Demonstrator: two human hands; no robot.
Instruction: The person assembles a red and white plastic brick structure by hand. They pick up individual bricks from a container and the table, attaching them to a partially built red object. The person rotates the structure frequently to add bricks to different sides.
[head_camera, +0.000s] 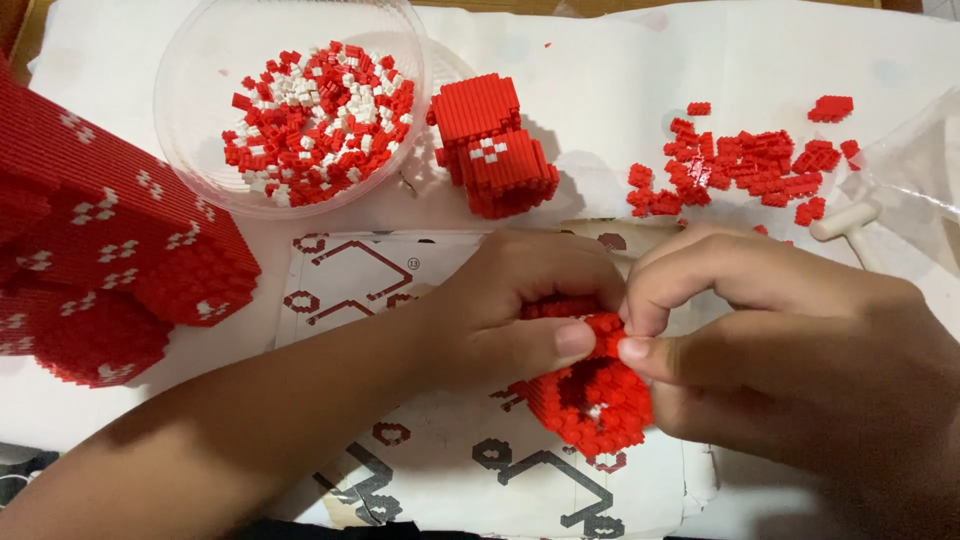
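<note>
- Head view: both hands meet over a small hollow red brick-built piece (590, 395) of tiny plastic blocks, which sits just below and between the thumbs, over a printed instruction sheet (440, 470) with red and grey diagrams.
- The left hand (510, 310) comes in from the lower left, fingers curled over the top of the piece and thumb pressed flat along its upper edge; it is closed around the piece.
- The right hand (790, 340) comes from the right, thumb and forefinger pinched tight at the same upper edge, tip to tip with the left thumb. Whether a single loose block sits in that pinch I cannot tell.
- The piece's open mouth faces the camera; its long axis seems to run down and away from the fingertips. Both hands are equally close.
- A clear round plastic bowl (190, 120) at upper left holds a heap of loose red and white blocks (320, 120).
- Just beside the bowl stands a finished red block section with white dots (493, 145).
- A large red brick-built model (110, 260) fills the left edge.
- A loose scatter of red blocks (745, 165) lies on the white cloth (620, 60) at upper right, near a white plastic tool (845, 220).
</note>
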